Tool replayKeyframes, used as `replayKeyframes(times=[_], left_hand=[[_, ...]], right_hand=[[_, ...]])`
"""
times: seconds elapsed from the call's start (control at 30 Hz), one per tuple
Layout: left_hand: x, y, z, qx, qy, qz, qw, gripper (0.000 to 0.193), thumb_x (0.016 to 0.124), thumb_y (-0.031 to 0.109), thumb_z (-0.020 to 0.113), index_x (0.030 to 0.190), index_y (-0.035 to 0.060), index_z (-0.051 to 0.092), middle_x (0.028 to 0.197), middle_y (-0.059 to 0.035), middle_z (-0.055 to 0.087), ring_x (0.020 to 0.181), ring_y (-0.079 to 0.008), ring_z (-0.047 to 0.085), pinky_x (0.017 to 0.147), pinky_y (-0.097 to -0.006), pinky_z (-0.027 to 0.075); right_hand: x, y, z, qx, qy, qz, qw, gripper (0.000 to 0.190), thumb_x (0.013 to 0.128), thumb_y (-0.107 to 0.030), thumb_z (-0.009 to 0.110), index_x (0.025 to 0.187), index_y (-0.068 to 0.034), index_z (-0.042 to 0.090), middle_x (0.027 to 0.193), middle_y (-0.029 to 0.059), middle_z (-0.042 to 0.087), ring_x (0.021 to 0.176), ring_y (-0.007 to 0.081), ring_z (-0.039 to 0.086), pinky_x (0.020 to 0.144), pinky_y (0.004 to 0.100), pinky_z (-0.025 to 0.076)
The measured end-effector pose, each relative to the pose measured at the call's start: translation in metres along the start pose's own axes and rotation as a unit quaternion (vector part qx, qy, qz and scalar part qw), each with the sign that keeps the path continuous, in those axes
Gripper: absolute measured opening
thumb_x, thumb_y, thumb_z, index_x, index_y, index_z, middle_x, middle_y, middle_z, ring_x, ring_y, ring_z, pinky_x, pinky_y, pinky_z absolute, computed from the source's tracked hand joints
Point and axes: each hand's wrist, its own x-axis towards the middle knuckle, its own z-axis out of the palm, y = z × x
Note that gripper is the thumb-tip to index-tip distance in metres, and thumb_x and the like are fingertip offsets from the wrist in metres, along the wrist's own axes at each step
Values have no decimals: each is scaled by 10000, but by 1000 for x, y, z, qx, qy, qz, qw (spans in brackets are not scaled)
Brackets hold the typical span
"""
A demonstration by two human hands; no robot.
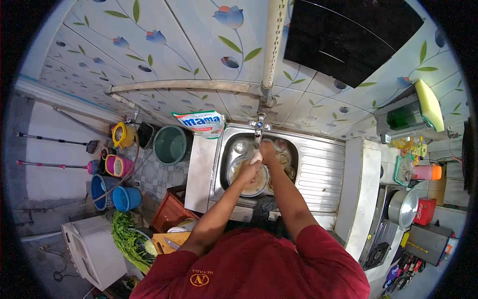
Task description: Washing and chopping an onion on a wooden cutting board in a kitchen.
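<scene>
Both my hands are over a stainless steel sink (219, 160), just under the metal tap (258, 126). My left hand (248, 172) is closed on a pale, wet-looking item (256, 157), too small to name surely. My right hand (267, 151) is beside its upper end, close to the spout; whether its fingers grip anything is hidden. Beneath my left hand a round metal bowl (264, 183) stands in the basin, holding cloudy liquid. Several glasses (283, 159) stand along the basin's right side, and one more glass (240, 146) stands at its upper left.
A ridged drainboard (321, 175) adjoins the basin on the right. A detergent pouch (203, 123) leans at the upper left, near a green tub (171, 145). A knife (171, 243) lies on a wooden cutting board (160, 239) by my left arm. A large pot (403, 208) stands on the stove at right.
</scene>
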Motion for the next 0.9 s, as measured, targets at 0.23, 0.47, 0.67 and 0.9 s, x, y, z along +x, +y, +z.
replayKeyframes(times=[0.23, 0.47, 0.67, 0.9], left_hand=[[85, -58, -21, 51, 339, 177, 923, 418, 750, 385, 710, 682, -18, 623, 494, -64, 545, 472, -228, 521, 478, -386, 404], [117, -48, -7, -282, 175, 36, 942, 421, 864, 399, 556, 1049, 22, 531, 842, -141, 597, 660, -224, 580, 571, -352, 452], [116, -47, -8, -334, -24, -50, 941, 471, 929, 535, 307, 900, 95, 474, 658, -59, 490, 521, -187, 476, 486, -317, 416], [97, -34, -14, -228, -94, -37, 968, 431, 938, 464, 378, 1012, 62, 514, 728, -57, 553, 621, -186, 550, 576, -341, 485]], right_hand=[[-21, -62, -97, 84, 28, 224, 971, 447, 804, -358, 553, 707, 74, 618, 712, 294, 582, 721, 469, 580, 662, 497, 458], [-78, -43, -85, 53, -65, 251, 964, 530, 901, -430, 415, 876, 68, 596, 754, 311, 592, 721, 409, 623, 659, 463, 474], [-94, -119, -90, 56, -87, 244, 964, 578, 909, -449, 382, 1047, 110, 430, 832, 356, 566, 820, 507, 549, 757, 530, 429], [-91, -89, -46, 146, -31, 248, 957, 481, 922, -384, 362, 952, 77, 497, 866, 342, 575, 816, 495, 553, 753, 528, 432]])
